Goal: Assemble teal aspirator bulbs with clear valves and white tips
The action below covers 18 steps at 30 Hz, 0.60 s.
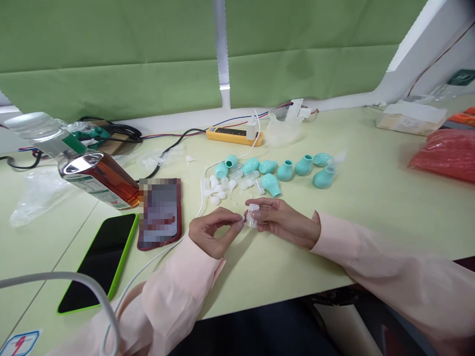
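Above the table's near part, my right hand (pixel 284 220) grips a small clear plastic fitting (pixel 253 215), cylindrical, between thumb and fingers. My left hand (pixel 217 230) is pinched beside it, thumb and forefinger together on a tiny whitish piece at the fitting's left side; its kind is too small to tell. Just beyond my hands lie several teal rubber bulbs (pixel 285 170), some upright with their round mouths showing, others on their sides. Left of them is a loose group of white teardrop-shaped pieces (pixel 218 193), with more clear plastic fittings (pixel 259 186) among the bulbs.
A yellow power strip (pixel 234 136) with a white charger stands behind. Left are a bottle of amber liquid (pixel 98 173), a red-cased phone (pixel 161 215) and a green-cased phone (pixel 102 262). A white cable (pixel 202 190) crosses the table. A red bag (pixel 445 155) and a box (pixel 410 118) lie right.
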Tool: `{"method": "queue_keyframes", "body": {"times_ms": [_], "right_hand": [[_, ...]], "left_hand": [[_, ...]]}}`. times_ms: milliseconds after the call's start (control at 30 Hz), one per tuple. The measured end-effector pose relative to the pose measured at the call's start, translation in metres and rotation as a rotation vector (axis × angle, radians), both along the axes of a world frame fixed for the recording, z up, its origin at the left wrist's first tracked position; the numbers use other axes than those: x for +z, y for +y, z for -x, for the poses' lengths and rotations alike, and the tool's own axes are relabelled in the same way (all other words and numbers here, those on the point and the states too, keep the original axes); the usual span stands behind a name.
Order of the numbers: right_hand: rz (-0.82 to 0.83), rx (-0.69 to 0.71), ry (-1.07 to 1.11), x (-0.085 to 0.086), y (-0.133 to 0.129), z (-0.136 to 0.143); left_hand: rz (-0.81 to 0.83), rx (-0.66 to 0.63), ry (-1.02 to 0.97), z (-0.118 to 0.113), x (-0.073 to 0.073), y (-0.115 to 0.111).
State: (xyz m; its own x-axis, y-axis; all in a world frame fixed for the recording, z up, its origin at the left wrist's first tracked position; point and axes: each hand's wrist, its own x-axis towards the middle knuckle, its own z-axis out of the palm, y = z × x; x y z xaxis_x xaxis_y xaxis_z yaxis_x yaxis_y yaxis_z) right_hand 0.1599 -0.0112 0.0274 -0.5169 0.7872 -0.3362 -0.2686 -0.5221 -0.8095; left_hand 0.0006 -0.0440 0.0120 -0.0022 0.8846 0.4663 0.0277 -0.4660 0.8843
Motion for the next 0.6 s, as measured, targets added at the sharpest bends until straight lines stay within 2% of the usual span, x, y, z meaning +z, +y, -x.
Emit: {"method": "queue_keyframes", "body": {"times_ms": [133, 267, 433, 600], "right_hand": [[-0.079, 0.012, -0.055, -0.003, -0.002, 0.001], [-0.125, -0.019, -0.079, -0.004, -0.004, 0.002], [-0.136, -0.028, -0.061, -0.005, -0.005, 0.003], [-0.154, -0.018, -0.064, -0.007, -0.005, 0.004]], "left_hand": [[-0.178, 0.026, 0.097, 0.002, 0.002, -0.001], [-0.303, -0.024, 0.24, 0.005, 0.009, -0.001], [-0.317, -0.036, 0.291, 0.005, 0.014, -0.002], [-0.321, -0.03, 0.2, 0.003, 0.012, -0.003]]}}
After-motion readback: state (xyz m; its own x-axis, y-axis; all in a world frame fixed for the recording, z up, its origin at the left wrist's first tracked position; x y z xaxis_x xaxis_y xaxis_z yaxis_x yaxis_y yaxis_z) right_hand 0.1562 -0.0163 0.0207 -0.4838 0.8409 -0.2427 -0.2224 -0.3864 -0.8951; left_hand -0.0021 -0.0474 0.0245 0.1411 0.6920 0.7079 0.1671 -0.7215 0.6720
